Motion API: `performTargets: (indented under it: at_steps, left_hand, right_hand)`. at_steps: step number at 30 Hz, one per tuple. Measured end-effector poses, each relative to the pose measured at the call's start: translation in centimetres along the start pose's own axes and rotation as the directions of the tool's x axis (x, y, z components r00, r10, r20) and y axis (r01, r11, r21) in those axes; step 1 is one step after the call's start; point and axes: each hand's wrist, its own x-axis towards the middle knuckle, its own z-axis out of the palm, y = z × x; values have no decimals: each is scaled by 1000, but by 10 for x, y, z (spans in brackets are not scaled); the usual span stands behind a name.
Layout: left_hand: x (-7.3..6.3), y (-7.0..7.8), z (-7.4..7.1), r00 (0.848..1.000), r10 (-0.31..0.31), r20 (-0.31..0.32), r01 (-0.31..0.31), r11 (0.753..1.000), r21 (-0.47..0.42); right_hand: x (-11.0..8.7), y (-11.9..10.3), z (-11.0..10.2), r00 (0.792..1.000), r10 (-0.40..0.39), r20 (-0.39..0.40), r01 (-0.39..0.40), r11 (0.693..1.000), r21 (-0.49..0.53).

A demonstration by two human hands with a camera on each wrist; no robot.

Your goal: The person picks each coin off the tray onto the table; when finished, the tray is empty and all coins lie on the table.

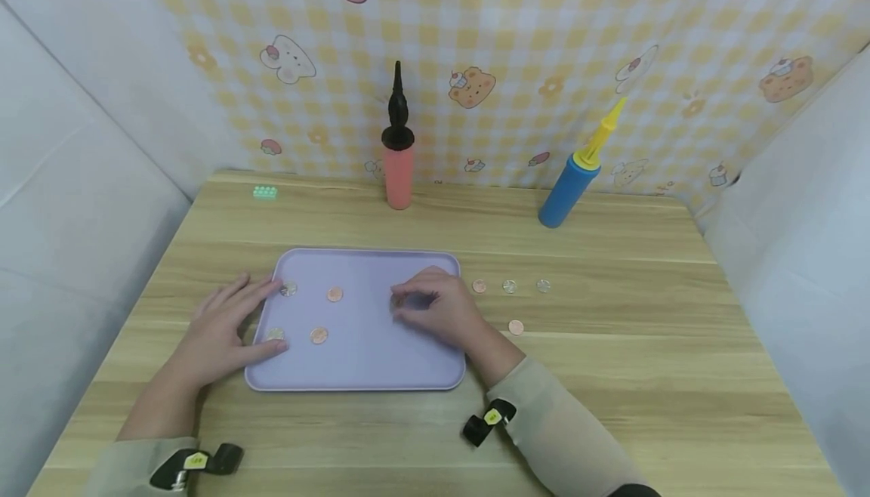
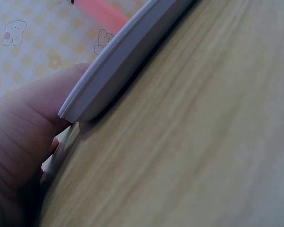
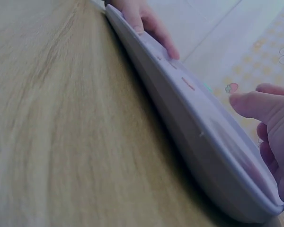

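Beyond the two hands, toward the yellow-and-white checked cloth, a pale green studded plastic brick lies farther off than the left hand. An upright pink cylinder with a black pointed nozzle stands ahead, between the hands' lines, and a blue cylinder with a yellow pointed nozzle leans, ahead and to the right of the right hand. Just right of the right hand, on the wood-grained worktop, lie two round copper-coloured coins and two round silver-coloured coins. Between the hands, a shallow lilac rectangular tray carries two silver coins close by the left hand's fingertips and thumb, and two copper coins farther inward. The hands are well apart. The left hand spreads over the tray's near-side edge, fingers extended, thumb across the rim. The right hand is bent over the tray, thumb and forefinger pinching a small coppery coin, partly hidden.
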Motion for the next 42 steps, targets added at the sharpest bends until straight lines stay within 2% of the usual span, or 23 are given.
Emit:
performTargets:
  at_steps: [4, 9, 14, 19, 23, 26, 32, 42]
  left_hand:
    - [0, 0, 0, 1000, 7, -7, -7, 1000, -3]
    - [0, 1, 0, 1000, 9, -8, -9, 1000, -8]
    - [-1, 1, -1, 1000, 16, -10, -16, 1000, -3]
    - [-1, 1, -1, 1000, 14, -12, -14, 1000, 0]
    - [0, 1, -1, 1000, 9, -9, -9, 1000, 0]
    - [0, 1, 0, 1000, 7, -8, -7, 1000, -1]
    - [0, 2, 0, 1000, 8, -8, -8, 1000, -2]
    - [-1, 2, 1, 1000, 10, -14, -10, 1000, 7]
  right_hand:
    - [0, 0, 0, 999, -7, -51, 6, 1000, -15]
    - [-1, -2, 0, 999, -4, -41, 1, 997, -81]
    - [-3, -3, 2, 998, -42, -44, 34, 987, -159]
    - [-6, -2, 4, 994, -55, -96, 32, 975, -221]
    - [-9, -2, 2, 985, -92, -148, 46, 956, -290]
    - [-13, -3, -1, 980, -121, -159, 66, 946, -316]
    - [-30, -3, -14, 978, -141, -157, 86, 945, -315]
    - [-64, -1, -49, 976, -81, -202, 0, 928, -372]
